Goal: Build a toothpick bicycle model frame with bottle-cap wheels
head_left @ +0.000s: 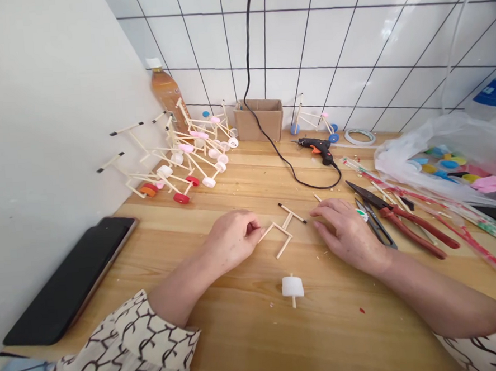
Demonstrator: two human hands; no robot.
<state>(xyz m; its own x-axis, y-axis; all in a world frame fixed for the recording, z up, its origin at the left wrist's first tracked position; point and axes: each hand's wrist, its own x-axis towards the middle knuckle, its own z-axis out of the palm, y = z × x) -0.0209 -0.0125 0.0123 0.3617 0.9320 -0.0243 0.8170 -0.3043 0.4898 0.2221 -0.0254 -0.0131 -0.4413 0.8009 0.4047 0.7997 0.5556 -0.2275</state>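
Observation:
A small frame of pale wooden sticks (282, 228), with black tips on its crossbar, lies in the middle of the wooden table. My left hand (233, 238) is closed, thumb and fingertips pinched at the frame's left leg. To the right of the frame, my right hand (346, 232) rests low over the table with its fingers apart and holds nothing that I can see. A loose stick (317, 198) lies by its fingertips. Nearer to me stands a white bottle-cap piece (292, 287) with a short stick through it.
Several finished-looking stick models (179, 156) with cap wheels crowd the back left, beside a bottle (169, 95). A glue gun (319, 149) with its cord lies behind. Pliers (401, 215) and snips (376, 222) lie at my right. A phone (71, 280) sits left.

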